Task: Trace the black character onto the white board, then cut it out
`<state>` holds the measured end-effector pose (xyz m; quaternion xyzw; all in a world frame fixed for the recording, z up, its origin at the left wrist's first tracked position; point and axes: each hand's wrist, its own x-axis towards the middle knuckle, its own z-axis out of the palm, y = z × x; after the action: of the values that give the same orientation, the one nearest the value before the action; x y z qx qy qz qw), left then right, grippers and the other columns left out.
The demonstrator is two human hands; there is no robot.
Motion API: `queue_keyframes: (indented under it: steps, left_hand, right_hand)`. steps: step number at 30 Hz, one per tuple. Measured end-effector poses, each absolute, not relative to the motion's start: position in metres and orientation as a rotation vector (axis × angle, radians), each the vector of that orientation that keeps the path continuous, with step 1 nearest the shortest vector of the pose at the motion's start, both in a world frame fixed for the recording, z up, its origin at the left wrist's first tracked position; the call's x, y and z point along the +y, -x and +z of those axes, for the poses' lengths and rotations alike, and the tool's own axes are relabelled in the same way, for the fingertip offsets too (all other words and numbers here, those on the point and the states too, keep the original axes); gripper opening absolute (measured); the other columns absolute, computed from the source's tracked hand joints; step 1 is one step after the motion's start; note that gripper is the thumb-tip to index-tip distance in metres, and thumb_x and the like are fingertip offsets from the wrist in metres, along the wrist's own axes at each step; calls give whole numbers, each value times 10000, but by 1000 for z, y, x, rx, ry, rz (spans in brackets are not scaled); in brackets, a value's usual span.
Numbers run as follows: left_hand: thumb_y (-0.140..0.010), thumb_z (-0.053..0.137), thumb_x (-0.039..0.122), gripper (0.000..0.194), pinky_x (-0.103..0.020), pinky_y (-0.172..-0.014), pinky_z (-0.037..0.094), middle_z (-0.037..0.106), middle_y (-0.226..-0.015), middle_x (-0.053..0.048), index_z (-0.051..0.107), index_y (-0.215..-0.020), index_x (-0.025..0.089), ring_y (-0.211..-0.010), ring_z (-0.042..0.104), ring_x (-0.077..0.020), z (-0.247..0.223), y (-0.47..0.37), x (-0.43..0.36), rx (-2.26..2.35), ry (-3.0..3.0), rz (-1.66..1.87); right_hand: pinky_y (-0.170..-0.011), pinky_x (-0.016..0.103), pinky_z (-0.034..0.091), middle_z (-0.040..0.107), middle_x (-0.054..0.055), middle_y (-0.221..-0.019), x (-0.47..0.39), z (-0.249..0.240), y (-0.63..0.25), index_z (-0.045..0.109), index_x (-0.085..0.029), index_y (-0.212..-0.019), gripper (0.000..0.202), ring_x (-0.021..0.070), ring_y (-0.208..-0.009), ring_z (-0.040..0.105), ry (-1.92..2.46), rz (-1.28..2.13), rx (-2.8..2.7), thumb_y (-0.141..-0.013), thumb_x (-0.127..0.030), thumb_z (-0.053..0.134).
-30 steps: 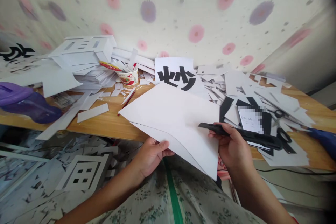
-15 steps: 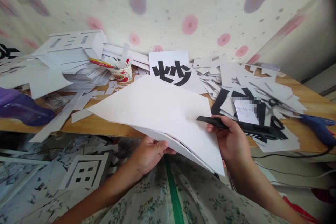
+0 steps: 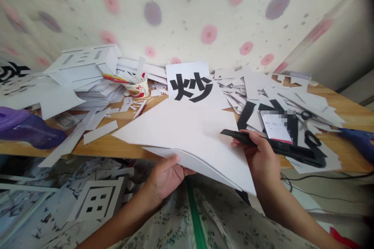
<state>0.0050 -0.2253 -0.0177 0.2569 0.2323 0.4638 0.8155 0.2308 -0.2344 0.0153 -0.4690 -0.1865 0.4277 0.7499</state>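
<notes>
White sheets of board [image 3: 181,128] lie partly over the table's front edge, their near side bowed up with a gap between the layers. My left hand [image 3: 168,175] pinches the lower sheet at that near edge, thumb on top. In my right hand [image 3: 264,159] is a black utility knife [image 3: 295,153], its dark blade end pointing left above the sheets. The right fingertips are at the sheets' right side; whether they also grip the board I cannot tell. Behind the board lies a paper with a large black character [image 3: 191,85].
White offcuts [image 3: 257,83] and black-handled scissors [image 3: 311,140] lie at right, near a phone showing a timer [image 3: 276,126] and a blue tool [image 3: 358,140]. At left are a paper cup of tools [image 3: 138,89], a board stack [image 3: 99,95] and a purple bottle [image 3: 32,130]. Scraps fill the floor.
The sheets have shifted slightly right and toward me, showing more of the black character. My view has tilted up a little. Both hands keep their holds.
</notes>
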Motion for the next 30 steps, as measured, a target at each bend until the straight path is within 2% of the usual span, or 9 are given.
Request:
queue_keyframes:
  steps: [3,8,12,17,24,30]
  left_hand:
    - [-699,838,370,348,-336,-667,622,768,-973,-29,726,-985,206,-807,715,-210,-19,-3,-222,547,-469,1044]
    - [-719,827,280,298,-308,-737,619,771,-924,-17,715,-980,189,-784,715,-179,-16,0,-218,645,-452,1103]
    - [-730,821,307,273,-292,-737,623,774,-943,6,725,-971,225,-822,726,-177,-20,-7,-222,601,-403,1069]
    - [-698,834,425,353,-305,-689,626,777,-893,-76,748,-930,174,-796,742,-231,-29,-28,-240,562,-473,820]
    - [-779,783,325,248,-311,-699,625,776,-875,-83,747,-955,155,-775,744,-233,-30,-39,-242,612,-497,809]
    - [-773,783,330,243,-309,-684,625,773,-823,-88,757,-881,113,-756,743,-246,-35,-35,-240,596,-541,792]
  right_hand:
    - [-603,300,513,705,30,-609,-235,11,-232,700,-162,-805,194,187,-581,671,1094,873,-478,-681,-310,678]
    - [-618,322,506,694,8,-615,-234,8,-227,693,-184,-783,163,184,-550,662,1130,795,-483,-696,-320,668]
    - [-658,336,512,693,3,-599,-230,6,-222,686,-192,-790,146,185,-573,666,1138,760,-562,-738,-326,661]
    - [-665,337,505,674,-21,-565,-226,-4,-221,692,-212,-820,149,185,-577,658,1156,748,-603,-756,-342,661]
    - [-678,340,504,661,-31,-560,-225,-14,-223,679,-209,-856,181,182,-584,656,1150,766,-602,-753,-359,676]
    - [-675,334,503,677,-18,-573,-226,-14,-222,685,-203,-839,160,178,-585,653,1160,749,-627,-754,-338,670]
